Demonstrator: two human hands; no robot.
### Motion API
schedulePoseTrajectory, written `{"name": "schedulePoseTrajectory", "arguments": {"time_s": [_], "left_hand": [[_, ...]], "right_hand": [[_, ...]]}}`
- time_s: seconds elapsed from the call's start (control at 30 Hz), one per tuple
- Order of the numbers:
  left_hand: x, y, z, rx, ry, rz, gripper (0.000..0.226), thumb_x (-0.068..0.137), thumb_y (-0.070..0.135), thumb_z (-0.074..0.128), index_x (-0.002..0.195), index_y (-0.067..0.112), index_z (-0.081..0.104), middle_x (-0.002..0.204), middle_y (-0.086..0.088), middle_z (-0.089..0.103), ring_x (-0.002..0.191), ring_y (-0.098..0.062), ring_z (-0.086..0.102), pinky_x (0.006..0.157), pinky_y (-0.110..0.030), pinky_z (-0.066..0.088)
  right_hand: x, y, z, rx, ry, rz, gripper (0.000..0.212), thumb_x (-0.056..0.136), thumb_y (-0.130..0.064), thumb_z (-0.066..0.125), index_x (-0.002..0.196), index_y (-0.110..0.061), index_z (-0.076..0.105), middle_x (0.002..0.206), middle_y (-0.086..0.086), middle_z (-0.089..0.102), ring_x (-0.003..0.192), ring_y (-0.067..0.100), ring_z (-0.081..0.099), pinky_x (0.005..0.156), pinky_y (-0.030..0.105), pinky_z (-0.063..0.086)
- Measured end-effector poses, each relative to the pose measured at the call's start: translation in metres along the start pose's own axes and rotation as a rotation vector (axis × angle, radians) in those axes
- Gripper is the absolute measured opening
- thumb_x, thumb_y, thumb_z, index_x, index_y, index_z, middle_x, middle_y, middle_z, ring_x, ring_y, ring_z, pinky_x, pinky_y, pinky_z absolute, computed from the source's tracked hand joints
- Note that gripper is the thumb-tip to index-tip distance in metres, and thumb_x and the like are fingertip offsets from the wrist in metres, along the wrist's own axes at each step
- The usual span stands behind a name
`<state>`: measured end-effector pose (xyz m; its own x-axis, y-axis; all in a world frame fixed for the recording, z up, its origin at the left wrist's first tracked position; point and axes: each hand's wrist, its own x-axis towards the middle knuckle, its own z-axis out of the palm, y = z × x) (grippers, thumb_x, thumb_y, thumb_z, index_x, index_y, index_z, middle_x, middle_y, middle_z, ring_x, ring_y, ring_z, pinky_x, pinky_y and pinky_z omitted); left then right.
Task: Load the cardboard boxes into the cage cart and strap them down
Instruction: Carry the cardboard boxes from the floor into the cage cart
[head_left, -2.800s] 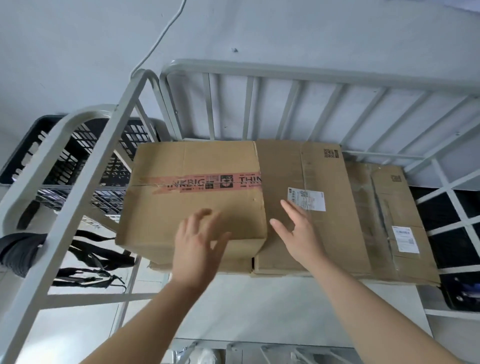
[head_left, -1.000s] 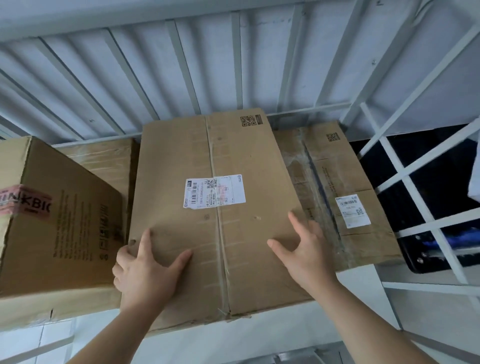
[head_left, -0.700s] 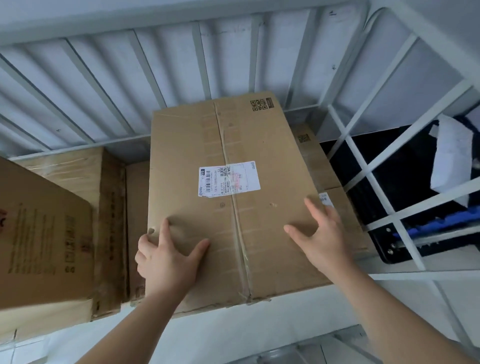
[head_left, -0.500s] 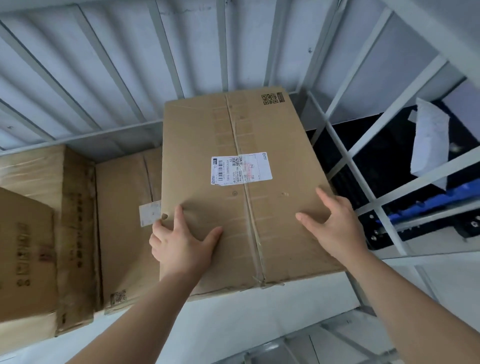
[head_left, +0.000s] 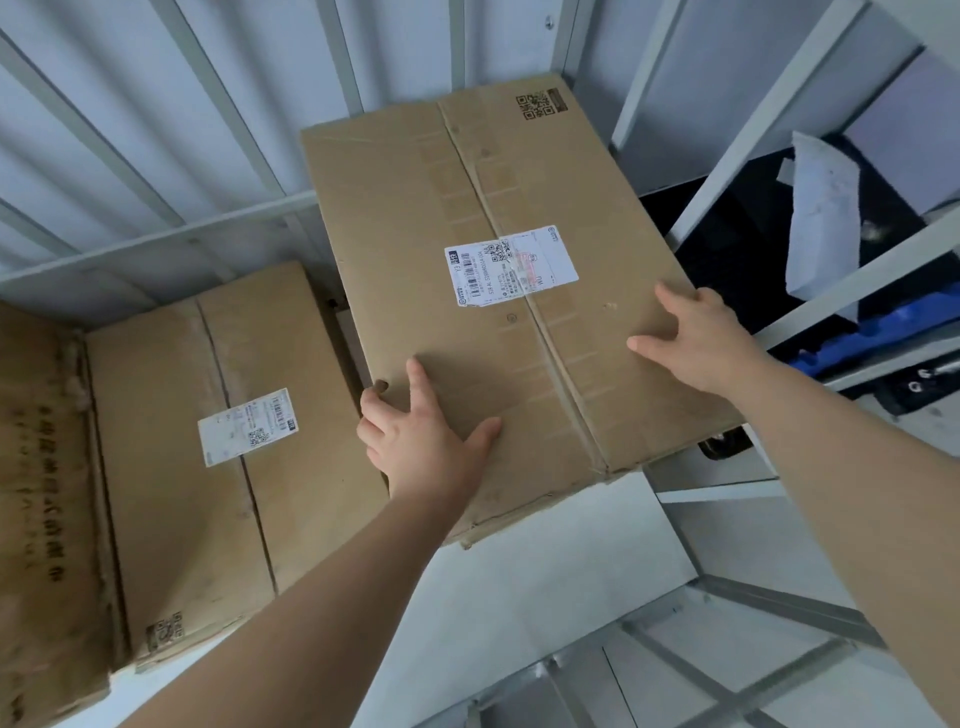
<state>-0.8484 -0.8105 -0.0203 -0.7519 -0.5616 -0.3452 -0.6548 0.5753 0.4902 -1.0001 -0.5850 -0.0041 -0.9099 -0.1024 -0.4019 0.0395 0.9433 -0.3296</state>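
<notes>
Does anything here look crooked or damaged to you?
Yes. The large box under the left hand and right hand lies skewed, not square with the flatter box beside it, and its near bottom edge looks frayed.

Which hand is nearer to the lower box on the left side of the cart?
Left. The left hand grips the upper box at its left edge, right beside the lower box. The right hand rests near the upper box's right edge, farther away.

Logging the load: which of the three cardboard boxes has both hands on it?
The rightmost box, sitting highest: the left hand grips its left edge, the right hand rests flat on top.
</notes>
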Motion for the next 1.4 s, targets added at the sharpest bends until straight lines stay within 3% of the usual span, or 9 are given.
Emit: {"name": "schedulePoseTrajectory", "arguments": {"time_s": [0.2,0.37,0.5,0.63,0.93,1.03,1.2,1.3,1.4], "left_hand": [[0.006,0.0,-0.003,-0.054,-0.088,0.009,0.104,0.076,0.055,0.07,0.151,0.031,0.003,0.15,-0.015,-0.002,0.136,-0.031,0.011,0.114,-0.045,0.024],[0.002,-0.014,-0.025,-0.081,-0.141,0.049,0.09,0.085,0.051,0.063,0.152,0.03,0.006,0.155,-0.01,0.001,0.142,-0.026,0.005,0.117,-0.043,0.019],[-0.01,-0.038,-0.06,0.045,-0.048,0.144,0.068,0.091,0.049,0.052,0.148,0.022,0.027,0.153,-0.009,0.024,0.138,-0.029,0.023,0.112,-0.039,0.024],[-0.024,-0.068,-0.107,0.13,0.043,0.211,0.059,0.093,0.047,0.048,0.144,0.02,0.037,0.147,-0.003,0.038,0.133,-0.027,0.034,0.109,-0.039,0.029],[-0.06,-0.147,-0.26,0.225,0.384,0.37,0.043,0.086,0.037,0.062,0.124,0.015,0.06,0.126,-0.004,0.061,0.117,-0.03,0.054,0.099,-0.043,0.041],[-0.074,-0.18,-0.328,0.251,0.532,0.359,0.045,0.085,0.037,0.065,0.123,0.013,0.061,0.124,-0.005,0.062,0.116,-0.031,0.055,0.098,-0.044,0.042],[-0.092,-0.259,-0.419,0.287,0.674,0.262,0.04,0.085,0.036,0.064,0.117,0.013,0.064,0.12,-0.006,0.064,0.111,-0.035,0.056,0.091,-0.047,0.043],[-0.097,-0.317,-0.454,0.341,0.642,0.145,0.046,0.086,0.037,0.062,0.125,0.012,0.061,0.124,-0.008,0.062,0.114,-0.036,0.054,0.093,-0.049,0.042],[-0.098,-0.379,-0.479,0.417,0.526,-0.022,0.057,0.086,0.044,0.061,0.133,0.013,0.052,0.132,-0.011,0.056,0.122,-0.037,0.047,0.101,-0.05,0.036]], "right_hand": [[-0.002,-0.005,0.01,-0.068,0.031,-0.004,0.063,0.096,-0.043,0.045,0.15,-0.029,0.016,0.157,0.013,0.0,0.145,0.029,0.0,0.116,0.049,0.016],[-0.036,-0.042,0.031,-0.094,0.17,-0.173,0.052,0.097,-0.028,0.048,0.145,-0.015,0.034,0.156,0.015,0.017,0.145,0.028,0.011,0.117,0.042,0.016],[-0.065,-0.085,0.045,-0.089,0.174,-0.337,0.044,0.095,-0.022,0.052,0.134,-0.004,0.047,0.145,0.016,0.04,0.139,0.029,0.027,0.114,0.041,0.023],[-0.102,-0.14,0.053,-0.096,0.199,-0.452,0.037,0.094,-0.021,0.053,0.124,-0.001,0.053,0.131,0.015,0.052,0.128,0.032,0.04,0.105,0.038,0.032],[-0.2,-0.301,0.055,0.025,0.177,-0.652,0.044,0.093,-0.023,0.054,0.133,-0.005,0.051,0.136,0.009,0.052,0.128,0.027,0.044,0.105,0.032,0.032],[-0.24,-0.361,0.052,0.038,0.203,-0.739,0.038,0.093,-0.02,0.056,0.127,-0.002,0.055,0.126,0.012,0.058,0.12,0.028,0.048,0.1,0.03,0.033],[-0.295,-0.451,0.066,-0.002,0.207,-0.894,0.043,0.097,-0.027,0.048,0.135,-0.007,0.048,0.133,0.005,0.053,0.127,0.023,0.041,0.106,0.026,0.026],[-0.322,-0.495,0.09,-0.01,0.16,-0.93,0.047,0.099,-0.033,0.043,0.141,-0.011,0.042,0.142,0.001,0.046,0.135,0.019,0.034,0.112,0.025,0.019],[-0.344,-0.531,0.118,0.005,0.102,-0.918,0.047,0.098,-0.035,0.042,0.14,-0.013,0.041,0.14,0.001,0.048,0.131,0.018,0.037,0.107,0.026,0.026]]}}
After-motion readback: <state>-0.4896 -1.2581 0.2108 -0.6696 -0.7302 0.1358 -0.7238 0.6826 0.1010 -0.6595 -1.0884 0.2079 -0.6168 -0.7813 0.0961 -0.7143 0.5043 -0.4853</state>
